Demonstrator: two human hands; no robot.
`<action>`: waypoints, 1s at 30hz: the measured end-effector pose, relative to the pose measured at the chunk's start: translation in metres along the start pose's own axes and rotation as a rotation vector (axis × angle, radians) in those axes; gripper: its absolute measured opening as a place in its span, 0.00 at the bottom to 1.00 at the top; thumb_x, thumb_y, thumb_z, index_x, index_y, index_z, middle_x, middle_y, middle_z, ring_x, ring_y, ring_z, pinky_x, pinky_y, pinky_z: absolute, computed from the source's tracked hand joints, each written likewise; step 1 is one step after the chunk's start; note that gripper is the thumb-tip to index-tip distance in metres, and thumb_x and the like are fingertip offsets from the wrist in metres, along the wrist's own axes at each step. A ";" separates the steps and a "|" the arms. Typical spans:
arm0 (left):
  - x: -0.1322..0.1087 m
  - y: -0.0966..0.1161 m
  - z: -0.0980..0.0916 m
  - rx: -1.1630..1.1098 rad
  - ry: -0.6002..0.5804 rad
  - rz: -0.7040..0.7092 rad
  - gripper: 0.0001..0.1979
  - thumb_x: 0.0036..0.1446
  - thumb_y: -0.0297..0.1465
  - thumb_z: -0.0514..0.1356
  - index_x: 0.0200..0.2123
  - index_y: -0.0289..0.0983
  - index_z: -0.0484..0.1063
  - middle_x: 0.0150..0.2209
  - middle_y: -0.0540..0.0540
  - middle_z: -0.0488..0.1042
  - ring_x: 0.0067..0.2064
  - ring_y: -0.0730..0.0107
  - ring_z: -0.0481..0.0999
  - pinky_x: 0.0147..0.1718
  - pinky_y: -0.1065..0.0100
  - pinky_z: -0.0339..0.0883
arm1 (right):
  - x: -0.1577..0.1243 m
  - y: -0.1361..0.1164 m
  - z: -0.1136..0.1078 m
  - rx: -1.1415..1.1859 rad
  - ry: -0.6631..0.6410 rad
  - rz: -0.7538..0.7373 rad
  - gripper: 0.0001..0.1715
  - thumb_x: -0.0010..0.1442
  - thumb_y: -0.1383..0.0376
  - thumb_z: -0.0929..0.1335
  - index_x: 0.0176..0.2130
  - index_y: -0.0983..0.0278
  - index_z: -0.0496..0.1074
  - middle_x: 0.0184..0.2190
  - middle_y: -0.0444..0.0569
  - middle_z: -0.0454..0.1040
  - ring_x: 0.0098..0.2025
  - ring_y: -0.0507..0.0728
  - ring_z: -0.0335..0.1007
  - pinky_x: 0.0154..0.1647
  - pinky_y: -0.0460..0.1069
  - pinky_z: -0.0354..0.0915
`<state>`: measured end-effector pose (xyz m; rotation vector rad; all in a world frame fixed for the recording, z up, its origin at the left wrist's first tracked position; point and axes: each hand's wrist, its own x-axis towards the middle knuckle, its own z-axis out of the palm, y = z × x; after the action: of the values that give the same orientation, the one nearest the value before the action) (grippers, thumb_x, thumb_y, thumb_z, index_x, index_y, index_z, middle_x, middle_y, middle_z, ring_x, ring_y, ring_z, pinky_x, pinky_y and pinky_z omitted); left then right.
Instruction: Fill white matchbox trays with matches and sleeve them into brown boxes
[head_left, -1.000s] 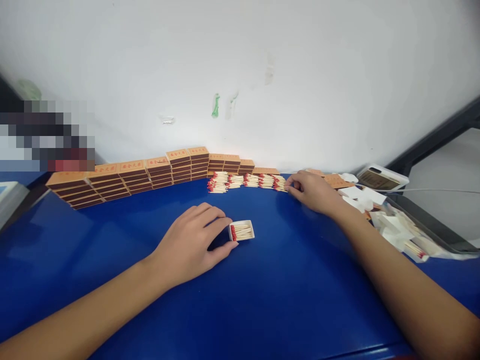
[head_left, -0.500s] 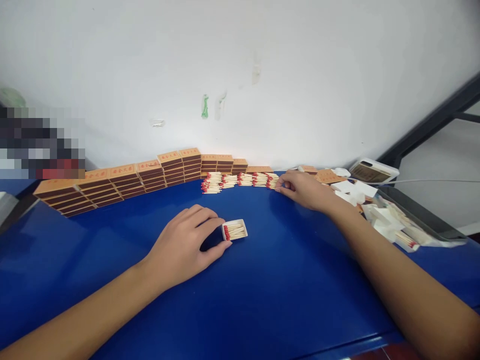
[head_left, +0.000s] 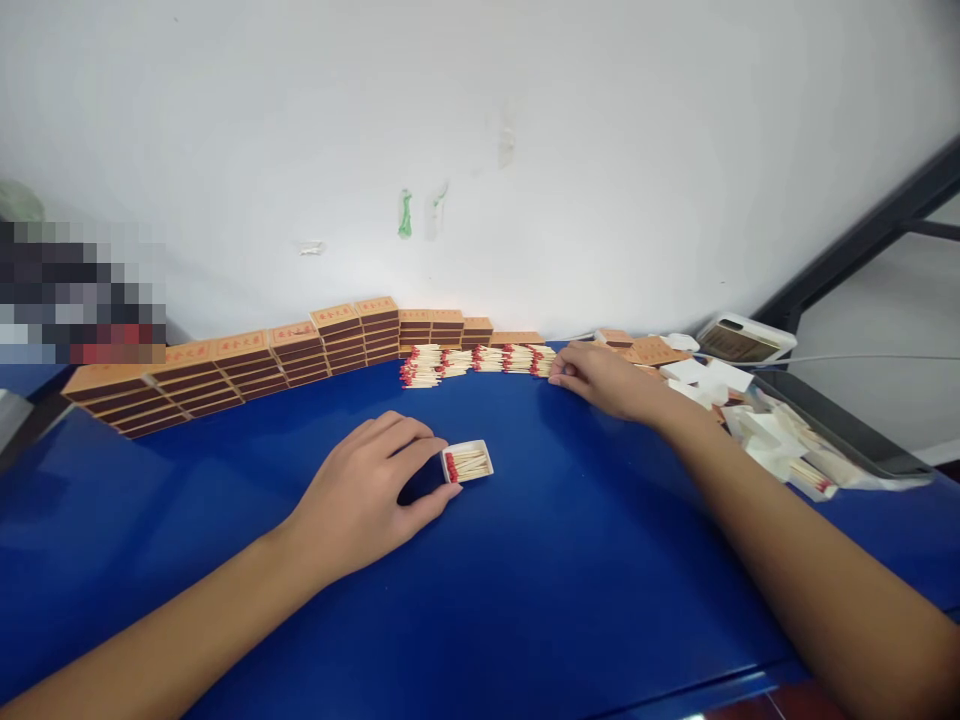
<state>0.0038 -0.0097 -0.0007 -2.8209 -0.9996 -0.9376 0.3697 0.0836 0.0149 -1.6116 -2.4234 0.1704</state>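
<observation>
The tray (head_left: 489,458) sits on the worktop (head_left: 480,590) in front of the person, open at the top, with a layer of matches (head_left: 470,464) lying in it, red heads toward the left; it looks partly filled, though its depth makes the count hard to judge. A row of loose matches (head_left: 491,359) lies beyond it, outside any tray. Along the wall, stacks of boxes (head_left: 240,372) stand in order, tallest toward the left and lower behind the loose matches; whether they are full cannot be seen. The tray has no sleeve over it. The left hand (head_left: 369,492) reaches in low from the left, thumb and forefinger pinching the tray's left end from near and far sides, the other fingers curved above the worktop. The right hand (head_left: 606,380) stretches farther out, forearm slanting in from the lower right, its fingertips drawn together at the right end of the loose matches; whether it grips any cannot be told. White trays and scraps (head_left: 772,437) lie heaped beside that forearm.
</observation>
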 end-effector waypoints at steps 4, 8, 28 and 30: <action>-0.001 0.000 0.001 0.001 0.001 0.001 0.12 0.67 0.37 0.66 0.50 0.36 0.79 0.46 0.41 0.81 0.46 0.57 0.80 0.46 0.55 0.77 | 0.000 0.003 0.001 0.005 -0.007 -0.013 0.12 0.70 0.59 0.63 0.36 0.61 0.71 0.36 0.54 0.76 0.37 0.60 0.69 0.38 0.53 0.64; -0.001 0.000 0.001 -0.003 -0.006 0.002 0.13 0.67 0.36 0.67 0.50 0.35 0.79 0.46 0.41 0.81 0.46 0.56 0.80 0.45 0.55 0.77 | 0.000 0.005 0.001 0.005 0.009 -0.015 0.12 0.70 0.59 0.64 0.40 0.61 0.73 0.36 0.53 0.76 0.37 0.60 0.70 0.38 0.53 0.64; -0.001 -0.001 0.001 0.004 -0.009 0.000 0.13 0.67 0.37 0.67 0.49 0.35 0.79 0.46 0.41 0.81 0.46 0.57 0.80 0.45 0.55 0.77 | 0.004 0.000 0.010 -0.042 0.065 -0.017 0.08 0.69 0.63 0.64 0.36 0.61 0.69 0.37 0.56 0.74 0.39 0.62 0.70 0.41 0.53 0.65; -0.001 -0.001 0.001 0.006 -0.005 -0.001 0.13 0.67 0.37 0.66 0.49 0.35 0.79 0.46 0.41 0.81 0.46 0.57 0.80 0.46 0.55 0.77 | 0.003 0.000 0.009 -0.030 0.063 -0.012 0.07 0.69 0.64 0.64 0.37 0.61 0.69 0.38 0.56 0.74 0.39 0.62 0.71 0.41 0.53 0.65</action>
<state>0.0032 -0.0096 -0.0020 -2.8199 -1.0030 -0.9259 0.3663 0.0868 0.0070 -1.5902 -2.3984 0.0809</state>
